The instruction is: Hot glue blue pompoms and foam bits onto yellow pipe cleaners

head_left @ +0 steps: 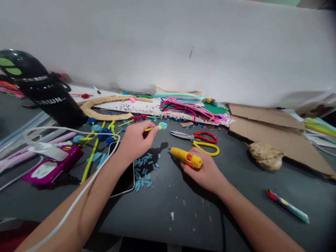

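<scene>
My left hand (139,138) pinches the yellow-green stem of a small craft flower (162,125) with a pale blue head. The flower is held above the table, pointing to the right. My right hand (203,168) is wrapped round a yellow hot glue gun (186,157), whose nozzle points left; a red light glows on its side. Below my left hand, many loose light blue petal pieces (144,171) lie scattered beside a phone (128,178), partly covered by my forearm. Scissors (195,136) with red and yellow handles rest open behind the glue gun.
A black bottle (49,94), a purple power strip (54,166) and a white cable (76,206) are at left. Behind lie a tan curved ring (97,105) and pink pipe cleaners (186,107). Cardboard (257,129), a brownish lump (265,155) and a pen-like stick (288,206) are right.
</scene>
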{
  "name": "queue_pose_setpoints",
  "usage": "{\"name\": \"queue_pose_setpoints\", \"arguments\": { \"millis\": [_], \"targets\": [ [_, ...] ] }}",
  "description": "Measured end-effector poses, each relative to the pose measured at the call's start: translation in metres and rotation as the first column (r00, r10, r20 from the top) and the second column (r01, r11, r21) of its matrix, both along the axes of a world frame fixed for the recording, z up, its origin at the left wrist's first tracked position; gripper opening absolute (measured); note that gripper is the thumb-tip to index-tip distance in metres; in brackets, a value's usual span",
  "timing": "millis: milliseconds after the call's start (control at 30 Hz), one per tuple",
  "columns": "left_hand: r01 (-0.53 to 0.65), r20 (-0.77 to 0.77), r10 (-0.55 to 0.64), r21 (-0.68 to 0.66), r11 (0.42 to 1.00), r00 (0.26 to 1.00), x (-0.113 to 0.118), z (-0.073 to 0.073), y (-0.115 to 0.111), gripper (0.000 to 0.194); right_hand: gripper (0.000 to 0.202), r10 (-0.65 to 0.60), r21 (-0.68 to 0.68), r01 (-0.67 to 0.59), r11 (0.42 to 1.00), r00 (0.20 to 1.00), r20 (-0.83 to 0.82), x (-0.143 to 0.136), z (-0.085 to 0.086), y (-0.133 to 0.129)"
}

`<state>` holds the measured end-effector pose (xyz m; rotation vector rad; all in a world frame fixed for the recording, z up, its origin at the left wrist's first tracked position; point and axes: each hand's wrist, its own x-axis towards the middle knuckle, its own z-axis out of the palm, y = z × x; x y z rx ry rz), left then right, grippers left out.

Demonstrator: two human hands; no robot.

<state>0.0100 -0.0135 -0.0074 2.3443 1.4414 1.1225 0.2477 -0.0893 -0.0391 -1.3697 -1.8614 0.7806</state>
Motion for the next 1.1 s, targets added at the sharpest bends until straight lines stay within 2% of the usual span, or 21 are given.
{"name": "queue_pose_setpoints", "arguments": {
  "millis": [233,333,467,500,533,567,633,733,800,967,1100],
  "targets": [
    [0.024,0.114,-0.015,-0.078,0.997,0.993,-0.001,-0.006,0.004,0.028,0.019,-0.092,-0.056,0.095,0.994,0.995,0.045,-0.011,-0.011,0.007],
    [0.009,0.141,0.002,-0.073,0.997,0.99,-0.003,-0.004,0.005,0.027,0.026,-0.02,-0.075,0.029,0.997,0.992,0.121,-0.006,-0.003,0.01],
    [-0.001,0.152,0.013,-0.076,0.997,0.988,-0.005,-0.001,0.004,0.026,0.057,0.195,-0.148,-0.165,0.975,0.956,0.219,0.034,0.024,0.014],
    [-0.002,0.154,0.014,-0.078,0.997,0.988,-0.005,-0.001,0.003,0.026,0.061,0.23,-0.198,-0.187,0.962,0.947,0.222,0.049,0.03,0.017],
    [-0.003,0.156,0.015,-0.078,0.997,0.988,-0.005,-0.001,0.003,0.026,0.057,0.236,-0.237,-0.182,0.954,0.947,0.22,0.064,0.036,0.021],
    [-0.005,0.157,0.016,-0.074,0.997,0.987,-0.005,-0.001,0.003,0.026,0.047,0.215,-0.258,-0.156,0.954,0.951,0.221,0.079,0.04,0.027],
    [-0.004,0.156,0.014,-0.067,0.998,0.988,-0.005,-0.002,0.003,0.026,0.033,0.076,-0.226,-0.026,0.974,0.974,0.214,0.103,0.045,0.043],
    [0.0,0.149,0.008,-0.051,0.999,0.989,-0.005,-0.002,0.004,0.027,0.027,-0.077,-0.111,0.106,0.988,0.967,0.242,0.122,0.041,0.076],
    [0.004,0.134,0.001,-0.04,0.999,0.991,-0.006,-0.001,0.005,0.027,0.026,-0.09,-0.011,0.097,0.995,0.95,0.299,0.123,0.033,0.097],
    [0.053,0.071,-0.05,-0.049,0.997,0.996,-0.007,0.0,0.005,0.026,0.028,-0.142,0.067,0.126,0.99,0.928,0.345,0.103,0.017,0.131],
    [0.073,0.045,-0.069,-0.095,0.993,0.997,-0.007,0.0,0.004,0.025,0.028,-0.246,0.157,0.2,0.967,0.891,0.382,0.091,0.023,0.157]
  ]
}}
